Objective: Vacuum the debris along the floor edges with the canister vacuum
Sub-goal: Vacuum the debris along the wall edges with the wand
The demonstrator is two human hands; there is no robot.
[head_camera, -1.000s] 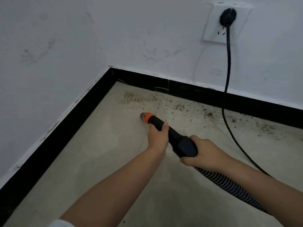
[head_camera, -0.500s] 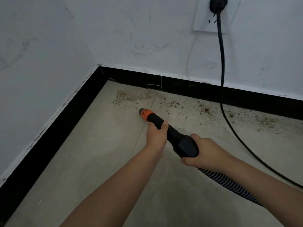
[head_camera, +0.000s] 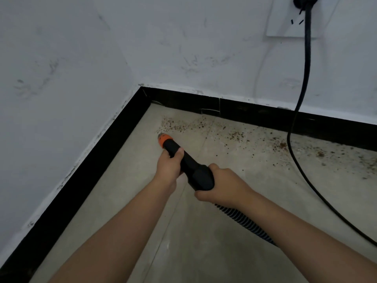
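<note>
I hold a black vacuum nozzle [head_camera: 192, 167] with an orange tip [head_camera: 163, 138] pointed at the floor near the room's corner. My left hand [head_camera: 169, 167] grips the thin front part just behind the tip. My right hand [head_camera: 221, 185] grips the thick rear part, where the ribbed hose [head_camera: 246, 225] leaves toward the lower right. Brown debris [head_camera: 179, 124] lies scattered along the black baseboard [head_camera: 255, 113] of the far wall, starting just beyond the tip and spreading to the right.
A black power cord [head_camera: 299, 158] hangs from the wall socket [head_camera: 293, 19] and runs across the floor on the right, through the debris. A second black baseboard [head_camera: 81, 176] lines the left wall. The floor is beige tile.
The nozzle tip has moved forward and left, closer to the corner end of the debris. The view has shifted so the socket sits higher and further right.
</note>
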